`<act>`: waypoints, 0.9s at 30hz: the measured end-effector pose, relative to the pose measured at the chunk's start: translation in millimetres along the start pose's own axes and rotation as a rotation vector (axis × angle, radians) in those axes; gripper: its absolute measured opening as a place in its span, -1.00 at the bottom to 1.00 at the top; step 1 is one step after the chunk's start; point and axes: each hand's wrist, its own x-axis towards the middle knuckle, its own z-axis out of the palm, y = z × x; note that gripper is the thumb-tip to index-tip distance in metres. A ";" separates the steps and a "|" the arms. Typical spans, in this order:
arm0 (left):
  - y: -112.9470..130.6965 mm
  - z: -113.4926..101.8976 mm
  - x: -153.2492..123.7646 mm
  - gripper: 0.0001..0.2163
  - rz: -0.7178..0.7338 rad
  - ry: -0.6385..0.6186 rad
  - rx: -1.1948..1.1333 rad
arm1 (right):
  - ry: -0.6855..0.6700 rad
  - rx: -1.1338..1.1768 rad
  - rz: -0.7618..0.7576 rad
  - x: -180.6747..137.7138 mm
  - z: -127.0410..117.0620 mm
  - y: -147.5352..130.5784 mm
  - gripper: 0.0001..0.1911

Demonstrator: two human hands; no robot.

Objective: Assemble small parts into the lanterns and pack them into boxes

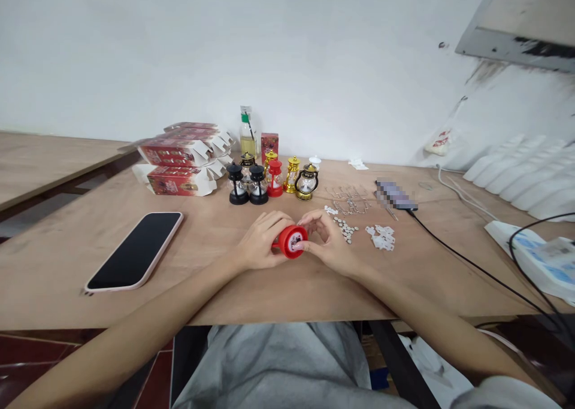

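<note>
My left hand (265, 240) is wrapped round a small red lantern (287, 232), tipped on its side so its round base faces me. Inside the red rim, the underside shows a white part with small dark details. My right hand (330, 244) is curled at the lantern's right side, its thumb pressed onto the base and the index finger by the rim. Whether a small part sits under that thumb is hidden. Right of this hand lie button cells (347, 229) and small white plastic pieces (383, 238). Finished-looking lanterns stand behind, including a black one (257, 186) and a red one (274, 180).
Printed red boxes (177, 180) are stacked at back left, near a bottle of yellowish liquid (247, 139). A large phone (135, 253) lies left. Bent metal wires (350, 200), a cabled phone (395, 194) and a power strip (534, 253) are on the right.
</note>
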 end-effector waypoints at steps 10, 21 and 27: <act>-1.2 0.1 -1.2 -0.70 0.043 0.019 0.064 | -0.065 0.169 0.076 -1.9 6.3 7.7 -0.55; -2.4 1.9 -1.1 -0.71 0.001 0.001 0.100 | -0.026 0.117 0.092 -5.2 12.0 6.6 -0.59; 0.1 2.1 -0.6 -0.74 -0.028 0.009 0.076 | 0.021 0.136 0.079 -5.0 15.2 7.1 -0.59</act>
